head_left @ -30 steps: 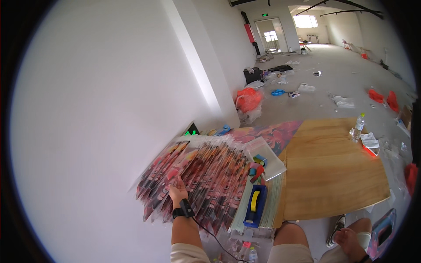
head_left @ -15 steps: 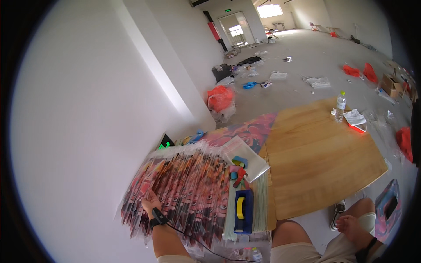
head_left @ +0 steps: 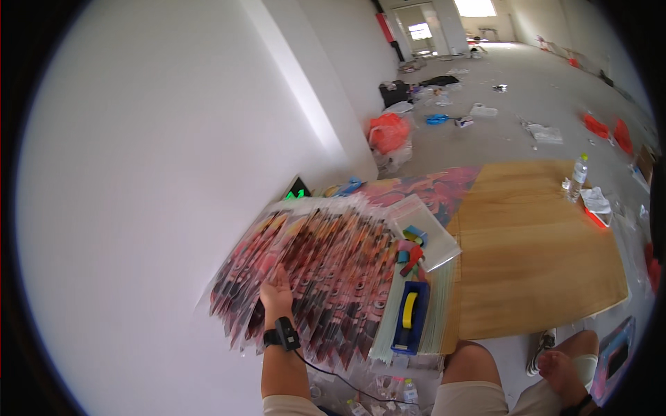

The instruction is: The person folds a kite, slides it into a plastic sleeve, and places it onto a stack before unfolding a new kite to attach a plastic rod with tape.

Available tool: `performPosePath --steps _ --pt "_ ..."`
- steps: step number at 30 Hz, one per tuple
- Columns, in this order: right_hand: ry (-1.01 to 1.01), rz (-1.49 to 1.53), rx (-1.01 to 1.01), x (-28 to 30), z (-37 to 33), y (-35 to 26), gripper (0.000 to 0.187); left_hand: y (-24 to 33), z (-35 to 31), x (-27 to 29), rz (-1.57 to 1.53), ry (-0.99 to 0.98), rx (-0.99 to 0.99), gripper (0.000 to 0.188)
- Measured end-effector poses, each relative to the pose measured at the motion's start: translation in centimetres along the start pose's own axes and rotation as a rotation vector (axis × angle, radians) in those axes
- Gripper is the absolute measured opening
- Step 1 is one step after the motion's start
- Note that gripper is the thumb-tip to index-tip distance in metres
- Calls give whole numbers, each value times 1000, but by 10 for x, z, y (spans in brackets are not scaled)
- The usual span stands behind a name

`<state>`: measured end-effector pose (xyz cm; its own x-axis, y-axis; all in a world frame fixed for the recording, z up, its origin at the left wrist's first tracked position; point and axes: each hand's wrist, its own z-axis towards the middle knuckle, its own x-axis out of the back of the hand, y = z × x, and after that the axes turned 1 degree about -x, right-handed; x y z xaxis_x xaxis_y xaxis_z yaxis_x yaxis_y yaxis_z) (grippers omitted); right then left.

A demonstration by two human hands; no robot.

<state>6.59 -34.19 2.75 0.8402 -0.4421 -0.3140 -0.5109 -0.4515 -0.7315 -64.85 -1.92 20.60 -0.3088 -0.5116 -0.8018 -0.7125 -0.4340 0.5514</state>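
Fanned rows of printed pictures in clear plastic sleeves point(head_left: 340, 277), mostly pink, red and black, cover the left of the table. My left hand point(head_left: 277, 292) lies against their left part, fingers stretched out and touching the sleeves; it grips nothing that I can make out. A black device is strapped to that wrist, with a cable running from it. Over my leg at the lower right, my right hand point(head_left: 557, 367) is loosely curled, with nothing visible in it. Beside the sleeves stands a blue tape dispenser point(head_left: 410, 317) with a yellow roll.
Clear bags point(head_left: 429, 232) and small coloured rolls point(head_left: 411, 258) lie beyond the dispenser. Bare wooden tabletop point(head_left: 541, 243) extends right, with a water bottle point(head_left: 578, 177) and a red-edged tray point(head_left: 596, 206) at its far corner. A white wall point(head_left: 139, 208) borders the left. Bags and litter are scattered across the floor.
The view has turned left, so everything sits farther right and higher in the picture. My left hand stays on nearly the same part of the sleeves; my right hand still rests over my leg.
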Motion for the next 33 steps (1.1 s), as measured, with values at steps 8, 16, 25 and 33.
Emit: performPosePath --steps 8,16,25,33 --pt "-78 75 -49 25 14 12 36 31 9 28 4 -176 40 40" --pt "-47 54 -28 4 -5 4 34 53 26 38 38 -67 95 36" --pt "-3 22 -4 -8 -10 6 25 91 84 46 -107 -109 350 39" --pt "10 66 26 10 3 22 23 60 82 9 -116 -12 232 35"
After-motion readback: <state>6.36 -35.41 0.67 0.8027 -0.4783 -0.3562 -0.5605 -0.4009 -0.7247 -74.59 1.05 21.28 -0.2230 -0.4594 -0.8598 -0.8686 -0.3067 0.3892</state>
